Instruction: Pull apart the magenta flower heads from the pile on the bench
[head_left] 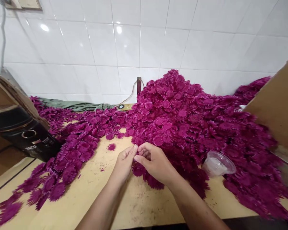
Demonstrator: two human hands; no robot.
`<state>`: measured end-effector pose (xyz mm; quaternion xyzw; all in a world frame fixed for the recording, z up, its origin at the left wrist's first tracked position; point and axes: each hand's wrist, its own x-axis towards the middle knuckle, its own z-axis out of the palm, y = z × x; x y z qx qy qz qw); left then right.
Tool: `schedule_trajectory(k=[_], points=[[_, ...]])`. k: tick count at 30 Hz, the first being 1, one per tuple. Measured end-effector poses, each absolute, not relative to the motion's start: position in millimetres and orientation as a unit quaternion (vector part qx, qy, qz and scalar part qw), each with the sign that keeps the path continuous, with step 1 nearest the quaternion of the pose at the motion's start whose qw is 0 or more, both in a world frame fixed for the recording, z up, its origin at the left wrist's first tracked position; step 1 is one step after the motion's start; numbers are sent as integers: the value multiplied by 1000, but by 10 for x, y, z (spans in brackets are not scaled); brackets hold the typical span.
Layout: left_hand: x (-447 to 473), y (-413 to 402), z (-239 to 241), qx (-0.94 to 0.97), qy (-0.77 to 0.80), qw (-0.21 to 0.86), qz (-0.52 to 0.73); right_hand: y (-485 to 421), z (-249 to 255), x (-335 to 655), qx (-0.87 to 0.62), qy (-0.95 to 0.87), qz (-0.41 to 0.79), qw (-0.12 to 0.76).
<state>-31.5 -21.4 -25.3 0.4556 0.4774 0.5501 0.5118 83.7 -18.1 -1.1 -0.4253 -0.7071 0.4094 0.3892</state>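
Observation:
My left hand [124, 161] and my right hand [154, 162] meet at the front foot of a big heap of magenta fabric flower heads [182, 118]. Both hands are pinched together, fingertips touching at one spot, with purple petals under them. What sits between the fingertips is too small to make out. A lower, flatter spread of the same flowers [72, 153] curves off to the left. One single flower head [111, 147] lies alone on the wooden table [139, 201], just left of my left hand.
A clear plastic cup [218, 163] lies tipped among the flowers to the right. A black appliance [24, 134] sits at the left under a cardboard flap. Another cardboard sheet [278, 102] leans at the right. A green cloth [74, 104] and a white tiled wall stand behind.

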Motion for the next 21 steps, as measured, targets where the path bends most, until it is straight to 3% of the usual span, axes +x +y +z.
schedule_trajectory(k=[5,14,17,21], points=[[-311,-293,-291,490,490,491,527,-98,-78,916,-446,-673,427,409],[-258,-340,-198,543,459,436,552,108,93,900,-525,-658,183,509],[-345,-436,-168,540,463,421,563,373,234,1145,-608,-558,66,561],[-470,-483,-208,523,484,440,546,603,320,1511,-626,-537,33,565]])
